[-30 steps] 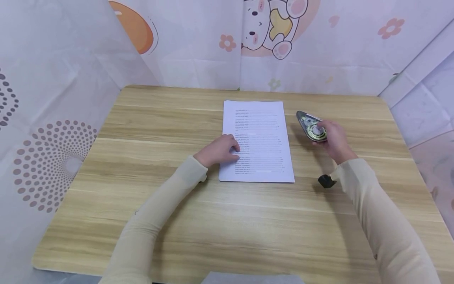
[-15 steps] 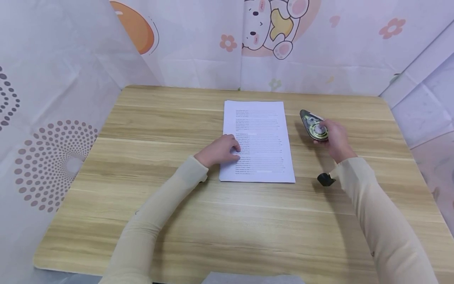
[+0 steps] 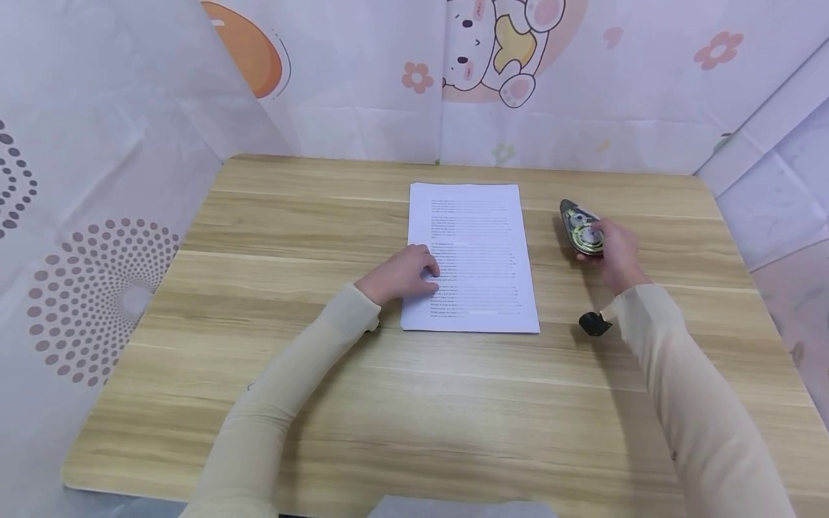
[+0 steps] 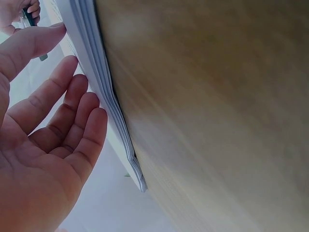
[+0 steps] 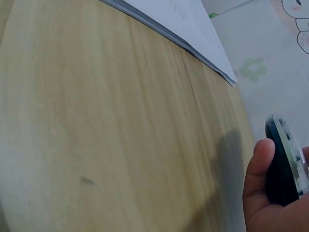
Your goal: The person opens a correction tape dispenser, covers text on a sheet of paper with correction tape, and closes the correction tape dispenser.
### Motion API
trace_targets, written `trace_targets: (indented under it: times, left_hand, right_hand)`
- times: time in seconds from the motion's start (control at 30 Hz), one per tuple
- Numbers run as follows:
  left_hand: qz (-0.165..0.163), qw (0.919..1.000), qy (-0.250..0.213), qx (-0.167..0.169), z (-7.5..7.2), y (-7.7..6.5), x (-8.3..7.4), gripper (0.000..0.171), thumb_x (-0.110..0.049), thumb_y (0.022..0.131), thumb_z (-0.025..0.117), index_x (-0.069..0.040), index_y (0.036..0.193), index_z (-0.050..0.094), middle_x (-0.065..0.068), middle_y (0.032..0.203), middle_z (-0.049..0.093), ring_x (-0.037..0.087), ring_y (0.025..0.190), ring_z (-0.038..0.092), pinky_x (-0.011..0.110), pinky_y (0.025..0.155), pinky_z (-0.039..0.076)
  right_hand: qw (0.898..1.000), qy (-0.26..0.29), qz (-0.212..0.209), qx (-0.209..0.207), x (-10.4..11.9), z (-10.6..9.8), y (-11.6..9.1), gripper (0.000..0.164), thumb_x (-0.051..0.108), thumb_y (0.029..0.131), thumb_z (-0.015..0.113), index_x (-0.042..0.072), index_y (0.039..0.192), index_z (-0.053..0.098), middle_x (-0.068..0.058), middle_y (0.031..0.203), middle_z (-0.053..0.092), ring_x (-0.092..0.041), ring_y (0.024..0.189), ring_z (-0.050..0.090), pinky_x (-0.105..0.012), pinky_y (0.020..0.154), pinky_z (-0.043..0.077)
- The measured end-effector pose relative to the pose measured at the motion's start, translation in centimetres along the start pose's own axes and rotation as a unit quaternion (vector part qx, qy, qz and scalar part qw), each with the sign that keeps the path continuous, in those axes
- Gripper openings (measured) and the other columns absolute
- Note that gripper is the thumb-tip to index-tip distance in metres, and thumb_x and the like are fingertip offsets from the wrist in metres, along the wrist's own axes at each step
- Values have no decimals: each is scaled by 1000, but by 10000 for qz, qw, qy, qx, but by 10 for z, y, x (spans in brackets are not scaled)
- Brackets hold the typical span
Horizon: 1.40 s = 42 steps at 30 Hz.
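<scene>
A stack of printed paper lies on the wooden table, its top sheet bearing lines of text and a few whiter strips. My left hand rests at the stack's left edge with relaxed, slightly bent fingers. Its fingertips touch the paper in the left wrist view, and nothing is held. To the right of the stack, my right hand grips a correction tape dispenser with a dark, clear body and yellow-green wheels. Its narrow end points away from me, above the table. The dispenser is partly cut off in the right wrist view.
The wooden table has rounded corners. Patterned white curtains hang behind it and along both sides. A small black piece sits by the right cuff. Grey cloth shows at the near edge.
My right hand has shifted slightly right with the correction tape dispenser, whose tip has swung rightward, farther from the paper. The left hand and the stack have stayed put.
</scene>
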State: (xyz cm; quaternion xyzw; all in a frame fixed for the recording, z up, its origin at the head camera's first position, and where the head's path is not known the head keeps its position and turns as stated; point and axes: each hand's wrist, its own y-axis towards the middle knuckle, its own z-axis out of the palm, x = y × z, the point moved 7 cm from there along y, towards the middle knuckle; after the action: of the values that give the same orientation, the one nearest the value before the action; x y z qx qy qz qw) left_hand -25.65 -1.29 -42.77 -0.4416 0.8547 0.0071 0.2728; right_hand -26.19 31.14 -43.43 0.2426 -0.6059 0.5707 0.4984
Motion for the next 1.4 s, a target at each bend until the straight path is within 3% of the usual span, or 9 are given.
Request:
trace_targets:
  times: [0.37,0.57,1.17,1.4]
  left_hand:
    - [-17,10000,12,-2,1,0,1,23,-20,82,67,-5,100,69,7,104,60,21,94,50,32,89,41]
    - [-51,10000,22,-13,1,1,2,23,-20,82,67,-6,100,69,7,104,60,21,94,49,32,89,41]
    - [-31,10000,-41,-24,0,0,1,23,-20,82,67,-5,99,69,8,105,60,21,96,50,32,91,41]
    - [-41,10000,-33,-9,0,0,1,23,-20,82,67,-5,100,69,7,105,60,21,96,50,32,91,41]
  right_hand:
    - [9993,31,350,-114,-4,-3,9,61,20,97,46,6,148,15,0,104,47,-6,74,56,-19,57,52]
    - [9987,-41,407,-294,-2,-3,12,60,22,97,45,8,147,14,-1,108,44,-6,81,53,-18,59,52]
    - [9953,-15,657,-707,-3,-10,20,60,22,98,43,12,149,13,-1,108,44,-5,78,55,-18,60,53]
    - [9944,-272,637,-796,-2,-10,23,60,24,98,42,11,149,12,0,107,44,-4,78,54,-17,62,53]
